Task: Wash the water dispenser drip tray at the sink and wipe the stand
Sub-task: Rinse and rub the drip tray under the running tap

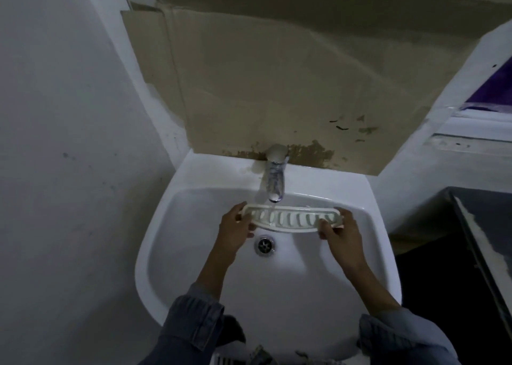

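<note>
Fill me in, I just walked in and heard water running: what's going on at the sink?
A person is holding a white slotted drip tray over the white sink, directly under the faucet. The left hand grips one end of the tray and the right hand grips the other. A thin stream of water appears to run from the spout onto the tray's back edge. The drain sits just below the tray. No stand is in view.

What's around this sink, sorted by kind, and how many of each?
Hands: 2, left hand and right hand, each gripping one end of the tray
Drip tray: 1
Tap: 1
Sink: 1
Drain: 1
Cardboard sheet behind the tap: 1
Total: 7
</note>
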